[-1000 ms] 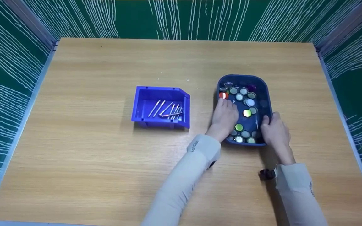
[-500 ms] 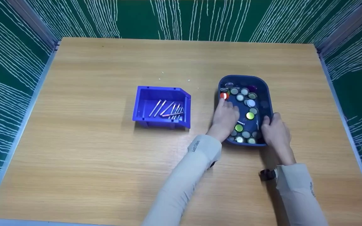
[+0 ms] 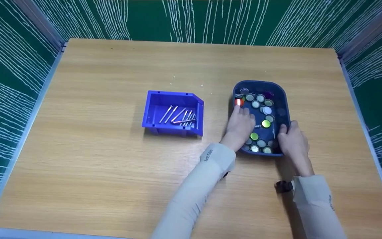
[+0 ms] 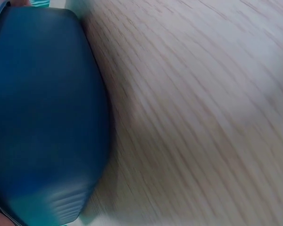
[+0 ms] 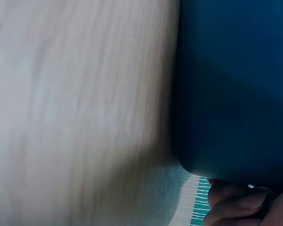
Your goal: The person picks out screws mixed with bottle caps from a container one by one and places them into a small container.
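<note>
A dark blue tray [image 3: 280, 99] with rounded corners holds several bottle caps. My left hand [image 3: 240, 127] reaches over its left side, index finger close to a red-and-white cap [image 3: 239, 102]; I cannot tell whether it pinches anything, as the thumb and some fingertips are hidden. Beside those fingers lies a small silver screw-like piece [image 3: 257, 126], near a yellow-green cap [image 3: 266, 123]. My right hand [image 3: 293, 141] grips the right rim, thumb at the inner edge. Both wrist views look at the tray's outer wall [image 4: 47, 103]; curled fingers [image 5: 236, 205] show below it in the right one.
To the left stands a purple-blue bin [image 3: 148, 109] with a cut-down right side, holding several silver nails [image 3: 174, 114]. Tiny white bits [image 3: 201, 85] lie on the wooden table [image 3: 95, 139] behind it. Green panels with white streaks [image 3: 158, 20] surround the table.
The yellow-green cap has slid slightly toward the tray's near end, and the silver piece beside the left fingers has come into view. Both hands stay in about the same place.
</note>
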`<state>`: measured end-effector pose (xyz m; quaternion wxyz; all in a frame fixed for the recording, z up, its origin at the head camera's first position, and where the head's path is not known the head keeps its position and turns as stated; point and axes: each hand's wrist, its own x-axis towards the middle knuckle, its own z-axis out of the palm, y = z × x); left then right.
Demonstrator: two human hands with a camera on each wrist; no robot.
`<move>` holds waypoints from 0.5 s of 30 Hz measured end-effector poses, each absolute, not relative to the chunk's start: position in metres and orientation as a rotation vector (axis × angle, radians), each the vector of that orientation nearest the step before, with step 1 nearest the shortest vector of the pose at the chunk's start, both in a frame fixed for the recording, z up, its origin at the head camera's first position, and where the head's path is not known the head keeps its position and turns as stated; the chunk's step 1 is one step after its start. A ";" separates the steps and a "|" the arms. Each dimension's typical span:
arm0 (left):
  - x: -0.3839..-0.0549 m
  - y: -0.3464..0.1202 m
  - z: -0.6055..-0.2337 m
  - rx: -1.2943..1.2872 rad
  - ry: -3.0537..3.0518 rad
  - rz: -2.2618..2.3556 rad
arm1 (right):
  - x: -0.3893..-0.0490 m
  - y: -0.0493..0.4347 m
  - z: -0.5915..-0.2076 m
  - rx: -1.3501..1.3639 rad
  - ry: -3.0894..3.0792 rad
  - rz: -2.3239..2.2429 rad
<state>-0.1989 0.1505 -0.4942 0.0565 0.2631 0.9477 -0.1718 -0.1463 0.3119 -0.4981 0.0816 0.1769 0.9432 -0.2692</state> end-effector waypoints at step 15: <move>-0.200 0.149 -0.492 0.958 2.746 -0.354 | -0.147 0.311 -0.499 0.556 2.823 -0.800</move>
